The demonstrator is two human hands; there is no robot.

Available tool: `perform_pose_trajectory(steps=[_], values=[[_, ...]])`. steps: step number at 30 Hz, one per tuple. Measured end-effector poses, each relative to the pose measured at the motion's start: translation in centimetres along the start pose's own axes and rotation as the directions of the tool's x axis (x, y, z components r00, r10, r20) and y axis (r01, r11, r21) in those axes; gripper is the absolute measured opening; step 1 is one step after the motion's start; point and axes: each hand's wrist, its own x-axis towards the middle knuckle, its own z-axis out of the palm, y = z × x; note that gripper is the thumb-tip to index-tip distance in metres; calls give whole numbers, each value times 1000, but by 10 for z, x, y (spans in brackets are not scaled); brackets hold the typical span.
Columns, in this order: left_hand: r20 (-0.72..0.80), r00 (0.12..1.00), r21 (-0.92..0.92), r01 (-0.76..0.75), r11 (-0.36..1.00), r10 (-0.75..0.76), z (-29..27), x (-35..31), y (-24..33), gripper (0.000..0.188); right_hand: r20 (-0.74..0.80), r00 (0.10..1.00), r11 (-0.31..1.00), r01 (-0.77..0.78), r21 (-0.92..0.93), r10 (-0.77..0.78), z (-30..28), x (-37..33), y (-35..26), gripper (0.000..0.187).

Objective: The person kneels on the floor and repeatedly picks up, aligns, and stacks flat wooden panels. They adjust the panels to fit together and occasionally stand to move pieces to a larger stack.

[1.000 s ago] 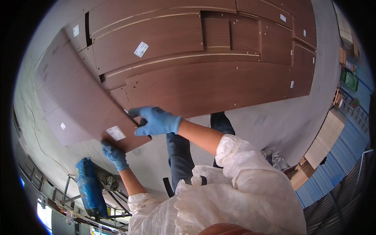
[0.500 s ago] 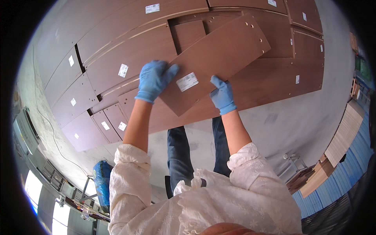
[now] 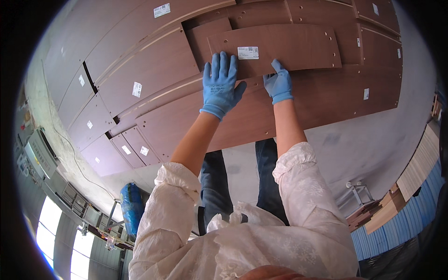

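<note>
A reddish-brown wooden panel (image 3: 298,46) with drilled holes at its right end and a white label (image 3: 248,52) lies over other brown panels. My left hand (image 3: 219,88), in a blue glove, has its fingers stretched out, their tips against the panel's near left part. At the near edge, my gloved right hand (image 3: 279,84) grips the panel, thumb on top and the other fingers underneath, mostly hidden. Between me and that panel runs a long brown panel (image 3: 317,95).
More labelled brown panels (image 3: 144,74) spread across to the left, with narrow dark gaps between some. Lower left stands a blue wrapped bundle (image 3: 132,210) by a metal frame. Stacked boards (image 3: 417,163) sit at the right, on the grey floor (image 3: 336,140).
The panel has turned from slanting to nearly crosswise and moved away from me onto the layer. My left hand has shifted right, its fingers now spread; my right hand keeps the near edge.
</note>
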Motion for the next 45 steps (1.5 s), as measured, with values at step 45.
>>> perform_pose_trajectory(steps=[45], values=[[98, 970, 182, 203, 962, -223, 41, 32, -34, 99, 519, 598, -644, 6, -765, -611, 5, 96, -163, 82]])
